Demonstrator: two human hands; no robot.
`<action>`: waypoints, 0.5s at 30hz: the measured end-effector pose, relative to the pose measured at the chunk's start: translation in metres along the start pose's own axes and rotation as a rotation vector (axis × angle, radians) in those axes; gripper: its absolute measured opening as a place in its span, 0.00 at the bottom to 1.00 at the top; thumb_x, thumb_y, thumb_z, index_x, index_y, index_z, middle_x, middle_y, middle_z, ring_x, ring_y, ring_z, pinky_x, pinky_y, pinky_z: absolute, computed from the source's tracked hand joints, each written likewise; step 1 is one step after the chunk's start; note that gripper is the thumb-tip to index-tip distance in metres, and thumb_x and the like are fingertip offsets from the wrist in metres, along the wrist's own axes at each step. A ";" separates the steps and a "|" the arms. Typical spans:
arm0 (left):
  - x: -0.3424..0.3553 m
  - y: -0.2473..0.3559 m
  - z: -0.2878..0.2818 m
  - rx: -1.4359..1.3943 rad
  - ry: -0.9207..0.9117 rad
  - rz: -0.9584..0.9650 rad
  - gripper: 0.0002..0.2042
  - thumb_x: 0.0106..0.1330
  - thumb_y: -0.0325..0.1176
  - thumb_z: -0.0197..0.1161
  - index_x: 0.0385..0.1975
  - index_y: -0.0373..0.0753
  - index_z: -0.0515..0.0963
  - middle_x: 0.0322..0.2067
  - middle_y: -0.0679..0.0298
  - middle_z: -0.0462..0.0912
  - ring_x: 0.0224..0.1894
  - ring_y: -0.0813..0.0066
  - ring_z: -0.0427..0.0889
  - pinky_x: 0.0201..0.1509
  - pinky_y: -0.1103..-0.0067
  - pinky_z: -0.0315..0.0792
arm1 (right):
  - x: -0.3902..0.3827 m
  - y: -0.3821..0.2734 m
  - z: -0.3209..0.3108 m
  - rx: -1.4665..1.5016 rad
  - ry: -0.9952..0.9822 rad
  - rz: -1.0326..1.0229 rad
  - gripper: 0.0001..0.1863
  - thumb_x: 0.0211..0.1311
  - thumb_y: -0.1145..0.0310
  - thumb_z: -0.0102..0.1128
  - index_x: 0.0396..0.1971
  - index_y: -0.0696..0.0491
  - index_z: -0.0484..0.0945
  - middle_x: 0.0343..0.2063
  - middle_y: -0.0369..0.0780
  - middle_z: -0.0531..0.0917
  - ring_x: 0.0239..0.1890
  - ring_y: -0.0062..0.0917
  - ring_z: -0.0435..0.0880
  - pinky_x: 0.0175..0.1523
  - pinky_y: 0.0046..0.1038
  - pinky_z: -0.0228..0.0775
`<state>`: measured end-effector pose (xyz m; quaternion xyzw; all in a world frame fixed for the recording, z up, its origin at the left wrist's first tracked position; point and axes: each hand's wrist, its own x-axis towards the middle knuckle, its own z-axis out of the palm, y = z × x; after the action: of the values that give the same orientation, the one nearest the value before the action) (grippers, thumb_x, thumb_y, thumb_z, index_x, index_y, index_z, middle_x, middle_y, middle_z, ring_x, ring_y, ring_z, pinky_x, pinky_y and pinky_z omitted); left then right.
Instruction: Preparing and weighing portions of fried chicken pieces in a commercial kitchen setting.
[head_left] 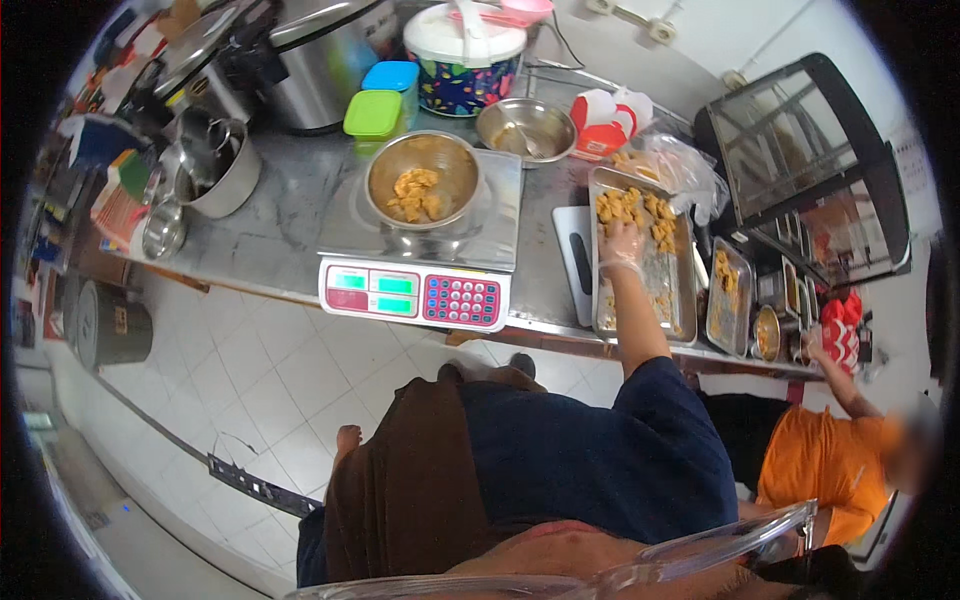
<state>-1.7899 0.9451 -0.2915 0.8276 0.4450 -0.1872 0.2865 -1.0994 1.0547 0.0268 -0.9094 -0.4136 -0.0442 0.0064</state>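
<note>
My right hand [622, 243], in a clear plastic glove, reaches into a metal tray [684, 318]. Its fingers curl down onto golden fried chicken pieces [620, 205] at the tray's far end, with the fingertips partly hidden. Smaller bits and crumbs lie toward the near end. My left hand [348, 437] hangs low beside my brown apron, away from the counter; its fingers are too small to make out. Left of the tray, a steel bowl [378, 190] with several chicken pieces [415, 190] rests on a digital scale [415, 295], whose displays are lit green.
Behind the scale stand another steel bowl [550, 150] with a fork, a red-and-white carton [600, 120], lidded tubs [373, 115] and a patterned bucket [465, 85]. Pots [235, 185] are at the left. A glass display case [800, 140] and a person in orange [825, 465] are on the right.
</note>
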 end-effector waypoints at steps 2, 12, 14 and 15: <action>0.013 0.025 -0.011 -0.597 0.137 -0.334 0.12 0.54 0.32 0.53 0.36 0.34 0.73 0.32 0.56 0.77 0.32 0.71 0.77 0.35 0.75 0.72 | -0.006 0.012 0.012 -0.008 0.133 -0.038 0.23 0.48 0.53 0.53 0.42 0.51 0.66 0.38 0.49 0.69 0.42 0.42 0.67 0.47 0.40 0.61; 0.033 0.065 -0.005 -0.885 0.147 -0.644 0.16 0.54 0.36 0.53 0.38 0.32 0.72 0.34 0.57 0.78 0.33 0.68 0.77 0.39 0.74 0.70 | 0.028 0.102 0.057 0.691 0.423 0.113 0.17 0.50 0.59 0.57 0.35 0.55 0.72 0.18 0.36 0.77 0.20 0.24 0.77 0.23 0.23 0.68; 0.022 0.065 0.009 -0.925 0.154 -0.691 0.16 0.54 0.36 0.53 0.38 0.32 0.72 0.34 0.57 0.78 0.33 0.68 0.77 0.39 0.74 0.70 | 0.019 0.075 0.013 1.290 0.224 0.515 0.18 0.51 0.58 0.57 0.36 0.55 0.73 0.23 0.34 0.77 0.23 0.15 0.75 0.23 0.15 0.65; 0.024 0.066 0.009 -0.940 0.156 -0.690 0.16 0.54 0.37 0.53 0.38 0.32 0.72 0.34 0.57 0.78 0.34 0.68 0.77 0.39 0.74 0.70 | 0.014 0.061 -0.011 1.290 0.221 0.504 0.18 0.51 0.58 0.57 0.36 0.55 0.73 0.23 0.34 0.77 0.23 0.15 0.75 0.23 0.15 0.65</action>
<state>-1.7223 0.9252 -0.2921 0.4303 0.7436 0.0091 0.5117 -1.0448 1.0246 0.0409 -0.7823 -0.1308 0.1205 0.5969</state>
